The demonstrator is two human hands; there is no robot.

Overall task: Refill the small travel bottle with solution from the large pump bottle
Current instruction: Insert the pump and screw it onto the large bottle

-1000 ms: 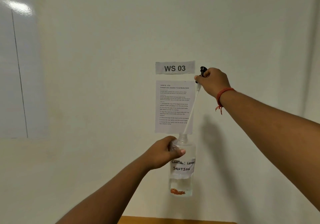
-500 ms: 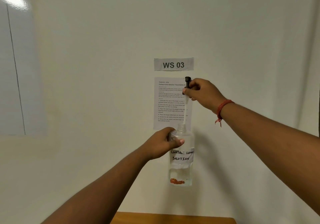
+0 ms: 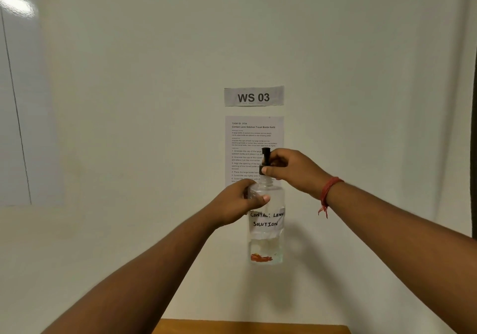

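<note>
Pump bottle [image 3: 266, 233], clear and labelled for contact lens solution, is held up in the air in front of the wall, well above the table [image 3: 247, 327] edge at the bottom of view. The left hand [image 3: 237, 203] grips its shoulder, fingers curled round the far side and thumb across the front. The right hand [image 3: 291, 169] pinches the black pump head [image 3: 265, 159] between thumb and fingers, right at the neck. A second ago this head was lifted high with its long dip tube drawn almost clear of the bottle; half a second ago it was partway down; now the tube is back inside and the collar sits just above or on the neck. That suggests the pump is being refitted, likely to be screwed tight next. Only a little liquid shows at the bottom. No small travel bottle is in view, so whether it has been filled cannot be told. Behind the hands hang a printed instruction sheet [image 3: 254, 137] and a station sign [image 3: 254, 97].
</note>
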